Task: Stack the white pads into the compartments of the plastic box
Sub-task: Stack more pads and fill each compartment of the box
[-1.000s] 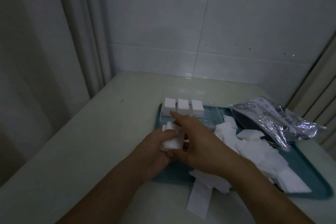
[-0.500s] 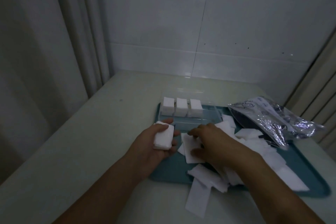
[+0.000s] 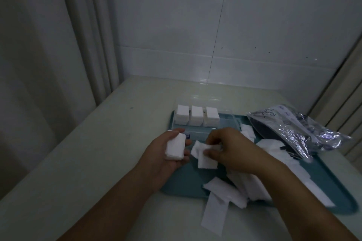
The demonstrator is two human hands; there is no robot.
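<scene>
A clear plastic box (image 3: 227,123) stands at the far left end of the teal tray (image 3: 188,188). Three of its back compartments hold stacks of white pads (image 3: 196,118). My left hand (image 3: 166,157) grips a small stack of pads (image 3: 175,147) just in front of the box. Right beside it, my right hand (image 3: 233,149) pinches a loose white pad (image 3: 205,154) above the tray. Many more loose pads (image 3: 274,148) lie scattered over the tray's middle and right.
A crinkled silver foil bag (image 3: 299,131) lies on the tray's far right corner. One pad strip (image 3: 215,215) hangs over the tray's near edge onto the pale table (image 3: 98,152). Tiled wall stands behind, a curtain to the left.
My right hand has left the stack in my left hand, reached among the loose pads and lifted one off the tray. My left hand keeps its stack, hardly moved.
</scene>
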